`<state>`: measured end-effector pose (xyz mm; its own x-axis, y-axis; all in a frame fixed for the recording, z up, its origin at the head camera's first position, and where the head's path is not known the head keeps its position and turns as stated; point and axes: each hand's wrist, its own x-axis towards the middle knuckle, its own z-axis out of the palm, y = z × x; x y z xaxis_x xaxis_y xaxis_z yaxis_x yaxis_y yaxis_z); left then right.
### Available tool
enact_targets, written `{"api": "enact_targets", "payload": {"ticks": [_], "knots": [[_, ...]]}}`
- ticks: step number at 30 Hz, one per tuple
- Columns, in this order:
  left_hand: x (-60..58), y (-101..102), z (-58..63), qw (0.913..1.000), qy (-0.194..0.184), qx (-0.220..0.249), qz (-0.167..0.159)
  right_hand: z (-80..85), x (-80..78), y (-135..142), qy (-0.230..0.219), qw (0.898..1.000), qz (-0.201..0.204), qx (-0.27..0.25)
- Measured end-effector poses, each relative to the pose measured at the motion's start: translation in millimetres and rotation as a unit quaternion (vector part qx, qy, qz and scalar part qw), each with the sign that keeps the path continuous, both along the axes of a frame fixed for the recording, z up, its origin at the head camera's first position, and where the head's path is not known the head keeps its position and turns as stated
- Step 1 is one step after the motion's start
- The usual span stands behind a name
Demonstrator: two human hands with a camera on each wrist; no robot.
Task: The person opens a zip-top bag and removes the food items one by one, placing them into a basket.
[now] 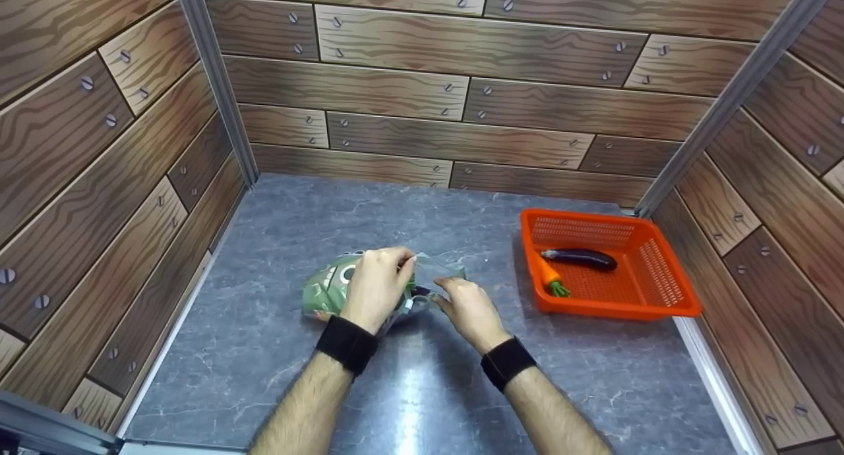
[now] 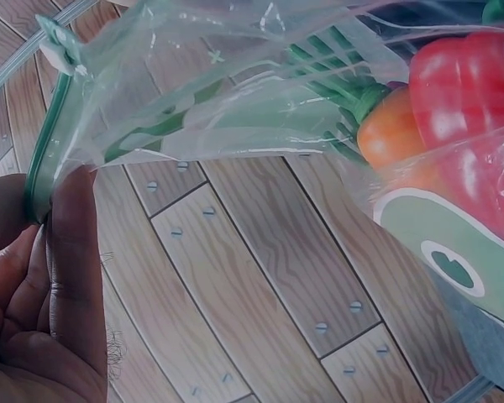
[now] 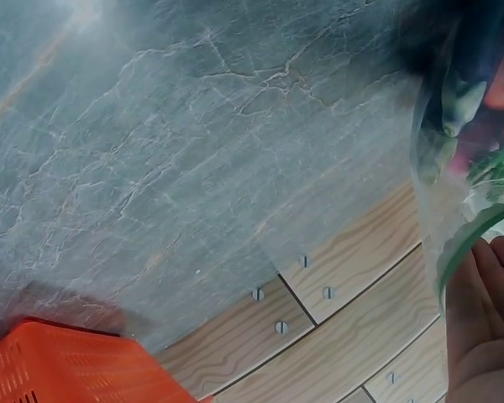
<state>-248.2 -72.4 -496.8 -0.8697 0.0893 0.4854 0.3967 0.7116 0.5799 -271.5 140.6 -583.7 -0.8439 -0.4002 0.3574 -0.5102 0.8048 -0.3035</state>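
A clear zip bag with a green cartoon print [image 1: 321,293] lies on the tabletop, its mouth toward the right. My left hand [image 1: 377,283] pinches the green zip edge between thumb and index finger, as the left wrist view shows. On the opposite side of the mouth, my right hand [image 1: 469,310] pinches the bag's rim. Through the clear film a red bell pepper [image 2: 466,88] and an orange carrot with a green top [image 2: 392,130] show inside. Something dark also shows in the bag near the mouth.
An orange plastic basket [image 1: 613,310] stands to the right, holding an eggplant [image 1: 583,258] and a carrot [image 1: 549,275]. Wood-patterned walls [image 1: 395,92] with metal corner posts enclose the grey marbled tabletop [image 1: 264,257] at the back and sides.
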Motion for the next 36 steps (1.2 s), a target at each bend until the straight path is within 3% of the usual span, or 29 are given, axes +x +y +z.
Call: {"api": "enact_targets", "payload": {"ticks": [16, 21, 26, 36], "knots": [[1.4, -0.8, -0.9, 1.0, 0.007, 0.001, -0.005, -10.7, -15.2, -16.2, -0.018, 0.998, 0.06, -0.02], [0.9, 0.1, -2.0, 0.9998, 0.016, 0.001, -0.01, -15.5, -20.1, -20.2, 0.001, 0.997, 0.076, -0.006], [0.3, 0.7, -1.5, 0.9998, 0.015, 0.003, -0.009, -15.7, -24.8, -26.1, -0.014, 0.997, 0.08, 0.01], [1.4, 0.3, -1.4, 1.0, 0.007, 0.003, -0.005, -18.8, -24.1, -30.9, -0.015, 0.994, 0.106, 0.01]]}}
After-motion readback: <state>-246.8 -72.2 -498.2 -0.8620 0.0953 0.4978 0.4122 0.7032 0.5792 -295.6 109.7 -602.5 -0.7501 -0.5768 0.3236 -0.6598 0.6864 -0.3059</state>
